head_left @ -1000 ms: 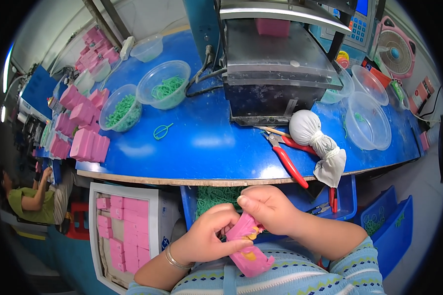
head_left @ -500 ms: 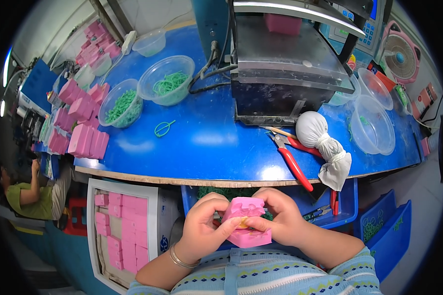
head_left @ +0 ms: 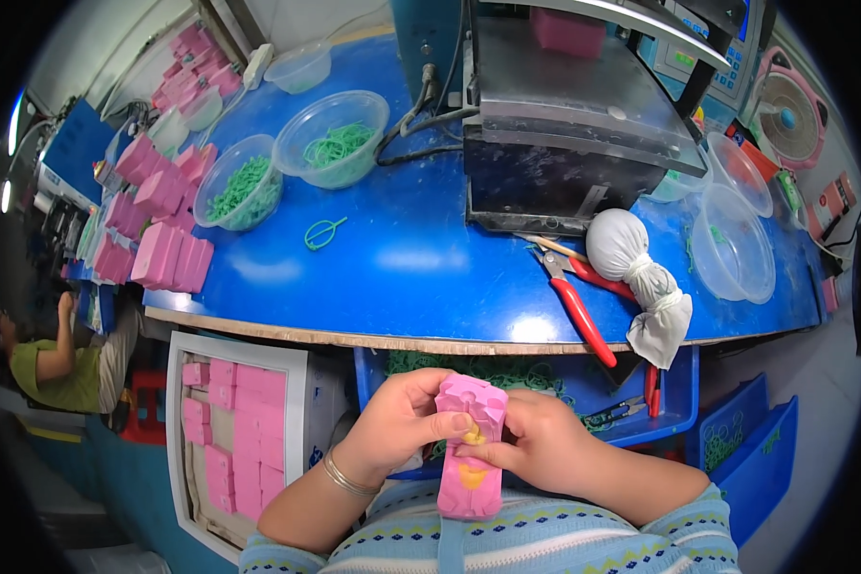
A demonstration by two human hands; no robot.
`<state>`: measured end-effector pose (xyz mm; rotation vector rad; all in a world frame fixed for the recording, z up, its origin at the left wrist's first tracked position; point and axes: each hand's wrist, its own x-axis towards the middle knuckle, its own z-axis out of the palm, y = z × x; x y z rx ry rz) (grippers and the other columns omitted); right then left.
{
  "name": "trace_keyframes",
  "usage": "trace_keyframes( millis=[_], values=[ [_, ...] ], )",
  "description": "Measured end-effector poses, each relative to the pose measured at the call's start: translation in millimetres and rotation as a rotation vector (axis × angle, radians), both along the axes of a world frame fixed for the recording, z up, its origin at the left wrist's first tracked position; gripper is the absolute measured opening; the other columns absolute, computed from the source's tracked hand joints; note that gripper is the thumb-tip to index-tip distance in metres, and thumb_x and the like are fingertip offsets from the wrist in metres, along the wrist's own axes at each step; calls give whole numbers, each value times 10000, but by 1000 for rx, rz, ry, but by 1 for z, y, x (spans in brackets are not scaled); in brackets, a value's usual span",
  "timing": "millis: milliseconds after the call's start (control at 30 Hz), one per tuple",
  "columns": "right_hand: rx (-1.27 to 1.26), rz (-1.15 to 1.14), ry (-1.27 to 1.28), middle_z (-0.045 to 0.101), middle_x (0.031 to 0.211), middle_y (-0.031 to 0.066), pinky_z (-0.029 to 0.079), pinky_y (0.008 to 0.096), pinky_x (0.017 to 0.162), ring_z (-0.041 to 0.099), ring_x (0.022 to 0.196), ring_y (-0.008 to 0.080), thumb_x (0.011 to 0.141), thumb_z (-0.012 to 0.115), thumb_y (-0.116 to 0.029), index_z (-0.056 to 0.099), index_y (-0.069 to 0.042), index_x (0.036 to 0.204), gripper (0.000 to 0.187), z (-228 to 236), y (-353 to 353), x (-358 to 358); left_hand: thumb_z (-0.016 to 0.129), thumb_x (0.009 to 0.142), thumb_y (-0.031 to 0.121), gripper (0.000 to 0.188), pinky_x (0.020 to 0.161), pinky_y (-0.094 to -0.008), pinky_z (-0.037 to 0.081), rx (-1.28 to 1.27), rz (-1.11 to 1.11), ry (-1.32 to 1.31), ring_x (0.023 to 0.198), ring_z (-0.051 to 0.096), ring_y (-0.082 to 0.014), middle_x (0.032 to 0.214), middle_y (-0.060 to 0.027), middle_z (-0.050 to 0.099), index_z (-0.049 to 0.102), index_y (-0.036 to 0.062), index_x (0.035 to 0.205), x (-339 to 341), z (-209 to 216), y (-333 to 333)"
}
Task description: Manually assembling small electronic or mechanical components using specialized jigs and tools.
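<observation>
Mould (head_left: 469, 497) dead centre, up in the air in front of the shirt (head_left: 584, 526), just short of the bench (head_left: 383, 306) and its front edge! Look at the line of it: long axis pointing away from the body, near end by the shirt, far end toward the blue tray (head_left: 682, 383), with barely a lean. Both hands are clamped on it, one to each flank. Left hand (head_left: 402, 426) has the left side, thumb laid across the face; right hand (head_left: 550, 440) has the other, thumb reaching over the middle. Neither hand is nearer, it's level pegging: the thumbs almost meet, the left one a shade farther from the body, the right one a shade closer. And the thing itself? Pink, blocky, rubbery by the look of it, inner faces up, two parts end to end, lumps and hollows at the far end. Yellow bits (head_left: 472, 476) show too, one by the thumbs, one in the near part. Whether those parts join under the thumbs, can't tell!
</observation>
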<state>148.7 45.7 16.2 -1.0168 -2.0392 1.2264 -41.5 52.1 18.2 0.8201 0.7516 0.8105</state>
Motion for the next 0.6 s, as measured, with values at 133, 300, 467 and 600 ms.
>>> trace_keyframes(
  millis=[133,300,467,600],
  values=[
    [-275,-22,62,562,713,115,434,360,547,548,648,240,731,729,-291,578,0,760,329,-4,1,2,671,793,112,377,852,-313,466,-60,-5,5,979,571,-179,1043,-104,572,528,-76,1087,3,2,-4],
    [87,-59,120,587,912,124,476,323,718,583,827,232,732,737,-225,597,13,988,377,4,15,4,617,819,36,319,735,-244,439,497,123,336,864,528,-126,977,-79,558,526,-39,1115,3,-2,-8],
    [19,-181,342,569,1000,155,474,342,793,582,900,244,786,629,-74,521,37,1086,337,-5,7,3,595,825,7,376,820,-264,429,519,235,210,966,512,-142,1046,-76,518,484,-28,1182,8,-12,-9],
    [-38,-168,353,570,1000,145,488,306,773,587,885,219,789,617,-47,525,40,1073,312,-7,5,3,515,876,23,392,955,-315,395,293,142,-25,1127,474,-176,1206,-106,477,424,-5,1256,13,1,-8]
  ],
)
